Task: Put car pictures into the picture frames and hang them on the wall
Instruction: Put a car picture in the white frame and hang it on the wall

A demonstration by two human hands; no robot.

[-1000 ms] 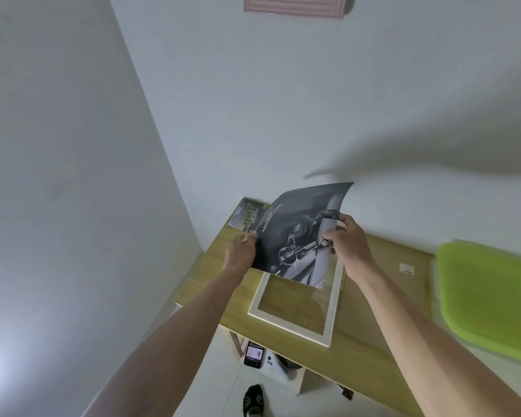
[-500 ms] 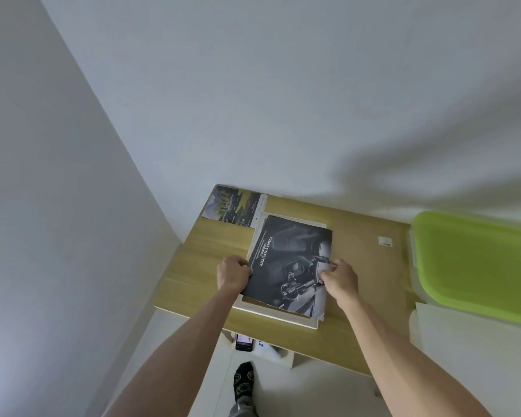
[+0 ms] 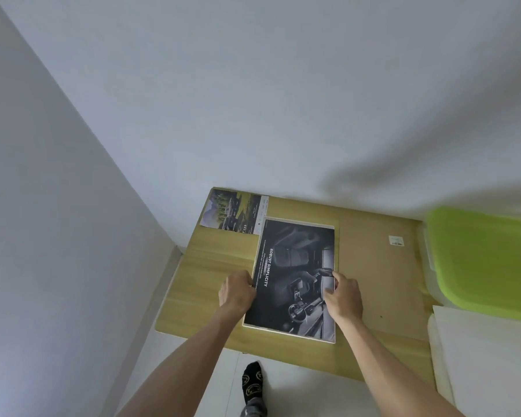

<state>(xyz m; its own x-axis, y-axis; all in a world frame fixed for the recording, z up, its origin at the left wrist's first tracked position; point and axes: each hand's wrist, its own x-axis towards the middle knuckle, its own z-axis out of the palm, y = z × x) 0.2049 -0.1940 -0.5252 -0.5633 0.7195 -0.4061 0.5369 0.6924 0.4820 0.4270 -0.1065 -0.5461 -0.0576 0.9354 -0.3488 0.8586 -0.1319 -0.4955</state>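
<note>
Both hands pinch the dark print [image 3: 295, 275] by its side edges, left hand [image 3: 236, 291], right hand [image 3: 342, 296], flat over the frame [image 3: 289, 334]

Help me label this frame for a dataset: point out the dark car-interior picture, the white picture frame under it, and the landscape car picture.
dark car-interior picture [image 3: 295, 266], head view, middle of the print.
white picture frame [image 3: 286, 333], head view, near edge strip.
landscape car picture [image 3: 232, 213], head view, middle of the sheet.

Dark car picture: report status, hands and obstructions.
Left hand and right hand pinch dark car picture at its side edges. Picture flat on white picture frame, wooden table. Nothing on top of it.
</note>
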